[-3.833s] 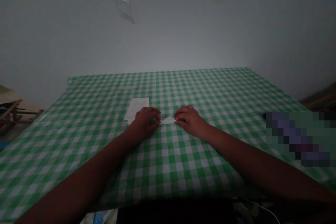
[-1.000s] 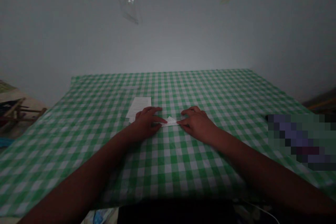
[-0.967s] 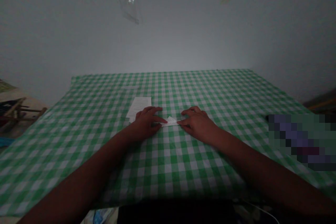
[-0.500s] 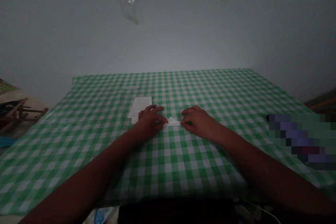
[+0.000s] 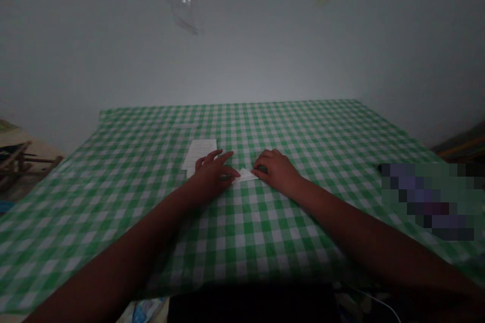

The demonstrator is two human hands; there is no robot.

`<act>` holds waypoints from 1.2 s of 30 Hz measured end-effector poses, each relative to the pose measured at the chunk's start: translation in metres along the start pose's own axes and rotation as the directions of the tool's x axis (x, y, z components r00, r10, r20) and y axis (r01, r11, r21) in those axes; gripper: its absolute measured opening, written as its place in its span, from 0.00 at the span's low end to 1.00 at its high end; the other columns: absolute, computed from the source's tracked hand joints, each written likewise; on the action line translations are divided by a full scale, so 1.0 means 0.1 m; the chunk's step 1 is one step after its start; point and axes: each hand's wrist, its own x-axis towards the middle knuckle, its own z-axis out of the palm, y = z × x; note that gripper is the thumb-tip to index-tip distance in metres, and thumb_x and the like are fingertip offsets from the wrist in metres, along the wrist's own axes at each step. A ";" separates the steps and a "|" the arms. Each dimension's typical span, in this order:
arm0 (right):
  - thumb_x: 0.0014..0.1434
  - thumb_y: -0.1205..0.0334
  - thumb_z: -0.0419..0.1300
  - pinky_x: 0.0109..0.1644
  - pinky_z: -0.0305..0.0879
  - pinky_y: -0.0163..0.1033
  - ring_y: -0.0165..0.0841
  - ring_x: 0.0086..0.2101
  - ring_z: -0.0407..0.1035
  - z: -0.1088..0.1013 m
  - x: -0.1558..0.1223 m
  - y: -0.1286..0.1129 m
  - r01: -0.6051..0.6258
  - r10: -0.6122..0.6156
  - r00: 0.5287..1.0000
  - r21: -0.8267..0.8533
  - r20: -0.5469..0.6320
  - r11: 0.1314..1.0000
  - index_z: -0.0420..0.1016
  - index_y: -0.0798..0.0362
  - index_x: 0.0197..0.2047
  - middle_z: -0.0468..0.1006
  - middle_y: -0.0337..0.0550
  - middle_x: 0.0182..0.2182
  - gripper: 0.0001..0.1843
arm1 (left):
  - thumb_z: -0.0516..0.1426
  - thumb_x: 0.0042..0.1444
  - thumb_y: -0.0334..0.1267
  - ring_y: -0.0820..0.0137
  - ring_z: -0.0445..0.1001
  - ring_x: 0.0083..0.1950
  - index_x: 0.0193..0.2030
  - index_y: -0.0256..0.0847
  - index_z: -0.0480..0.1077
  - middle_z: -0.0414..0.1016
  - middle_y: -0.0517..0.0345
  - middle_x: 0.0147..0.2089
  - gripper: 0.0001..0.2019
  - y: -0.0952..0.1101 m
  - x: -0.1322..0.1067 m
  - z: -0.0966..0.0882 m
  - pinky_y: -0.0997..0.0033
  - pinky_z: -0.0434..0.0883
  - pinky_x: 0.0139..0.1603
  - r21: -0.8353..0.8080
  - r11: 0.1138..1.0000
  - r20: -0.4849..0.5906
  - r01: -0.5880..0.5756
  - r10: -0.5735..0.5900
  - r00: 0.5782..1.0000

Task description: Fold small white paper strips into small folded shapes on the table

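Note:
A small folded piece of printed paper (image 5: 245,175) lies on the checked cloth between my hands, with a low peak at its upper edge. My left hand (image 5: 214,174) pinches its left end between thumb and index finger, the other fingers spread out above. At the right end, my right hand (image 5: 276,170) grips the paper with thumb and forefinger, its remaining fingers curled. Sheets of printed paper (image 5: 200,149) lie flat just beyond my left hand, which partly covers them.
A green and white checked tablecloth (image 5: 242,232) covers the table, which meets a pale wall (image 5: 242,60). At the right edge lies a pixelated dark object (image 5: 428,199). Wooden furniture (image 5: 26,161) stands at the left, and a white cable (image 5: 379,303) hangs below the front edge.
My right hand has shifted slightly left, its fingers curling more over the paper's end. The paper's right side now tilts a little. The whole view has drifted slightly.

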 end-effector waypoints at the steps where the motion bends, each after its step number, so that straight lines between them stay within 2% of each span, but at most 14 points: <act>1: 0.62 0.55 0.63 0.47 0.61 0.45 0.38 0.42 0.66 -0.01 0.00 0.01 0.005 -0.006 1.000 0.002 0.009 1.000 0.78 0.50 0.40 0.76 0.45 0.41 0.08 | 0.60 0.58 0.41 0.47 0.51 0.72 0.44 0.60 0.79 0.58 0.65 0.72 0.09 0.00 0.00 0.00 0.31 0.50 0.65 0.009 1.000 0.004 0.000 0.000 1.000; 9: 0.60 0.61 0.64 0.50 0.64 0.45 0.39 0.46 0.67 -0.13 -0.01 0.08 0.082 -0.086 0.987 0.036 0.136 0.996 0.78 0.49 0.43 0.75 0.45 0.45 0.07 | 0.58 0.60 0.41 0.46 0.48 0.73 0.48 0.63 0.77 0.55 0.63 0.73 0.12 0.02 -0.04 -0.07 0.29 0.48 0.65 0.048 0.999 0.059 -0.023 0.021 0.998; 15: 0.59 0.64 0.64 0.53 0.63 0.47 0.40 0.49 0.67 -0.24 -0.05 0.13 0.150 -0.167 0.972 0.105 0.167 0.983 0.76 0.49 0.46 0.75 0.45 0.47 0.11 | 0.57 0.59 0.40 0.45 0.46 0.74 0.51 0.64 0.75 0.53 0.63 0.73 0.15 0.01 -0.06 -0.12 0.28 0.46 0.65 0.028 0.999 0.112 -0.019 0.016 0.994; 18: 0.60 0.68 0.60 0.54 0.63 0.45 0.37 0.46 0.69 -0.27 -0.05 0.15 0.195 -0.220 0.967 0.181 0.131 0.964 0.77 0.50 0.44 0.77 0.44 0.43 0.09 | 0.57 0.60 0.39 0.47 0.45 0.74 0.53 0.63 0.74 0.51 0.63 0.74 0.16 0.00 -0.09 -0.15 0.30 0.46 0.66 0.010 0.999 0.134 -0.049 0.047 0.990; 22: 0.58 0.72 0.58 0.44 0.64 0.38 0.32 0.37 0.70 -0.29 -0.02 0.14 0.119 -0.137 0.989 0.248 0.059 0.961 0.76 0.52 0.36 0.76 0.41 0.34 0.08 | 0.58 0.59 0.38 0.50 0.47 0.74 0.53 0.58 0.74 0.55 0.61 0.73 0.16 -0.01 -0.11 -0.14 0.35 0.48 0.67 -0.016 0.991 0.099 -0.130 0.131 0.986; 26: 0.59 0.68 0.59 0.42 0.62 0.38 0.32 0.35 0.69 -0.29 -0.02 0.09 0.149 -0.171 0.981 0.204 0.095 0.968 0.75 0.53 0.33 0.76 0.40 0.32 0.04 | 0.57 0.60 0.38 0.53 0.55 0.70 0.51 0.55 0.75 0.63 0.61 0.68 0.13 -0.02 -0.08 -0.09 0.38 0.50 0.67 -0.025 0.981 0.041 -0.192 0.192 0.980; 30: 0.62 0.66 0.58 0.44 0.60 0.40 0.33 0.36 0.68 -0.26 -0.04 0.00 0.228 -0.242 0.964 0.123 0.112 0.966 0.75 0.53 0.34 0.77 0.40 0.32 0.06 | 0.57 0.63 0.40 0.56 0.61 0.64 0.49 0.55 0.77 0.69 0.60 0.63 0.11 0.00 -0.05 -0.08 0.44 0.54 0.63 -0.036 0.983 0.018 -0.181 0.182 0.983; 34: 0.68 0.55 0.54 0.41 0.59 0.40 0.32 0.31 0.65 -0.21 -0.07 -0.09 0.275 -0.278 0.955 0.047 0.105 0.960 0.72 0.54 0.27 0.73 0.40 0.27 0.20 | 0.57 0.63 0.39 0.58 0.64 0.60 0.48 0.56 0.77 0.71 0.59 0.59 0.11 0.04 -0.03 -0.09 0.49 0.57 0.60 -0.047 0.981 0.031 -0.187 0.188 0.982; 36: 0.70 0.52 0.51 0.41 0.59 0.41 0.32 0.31 0.64 -0.20 -0.08 -0.13 0.279 -0.280 0.955 0.025 0.097 0.960 0.72 0.54 0.25 0.72 0.41 0.26 0.24 | 0.57 0.63 0.37 0.60 0.66 0.58 0.49 0.56 0.77 0.73 0.60 0.56 0.11 0.05 -0.03 -0.09 0.51 0.57 0.58 -0.054 0.979 0.028 -0.194 0.196 0.980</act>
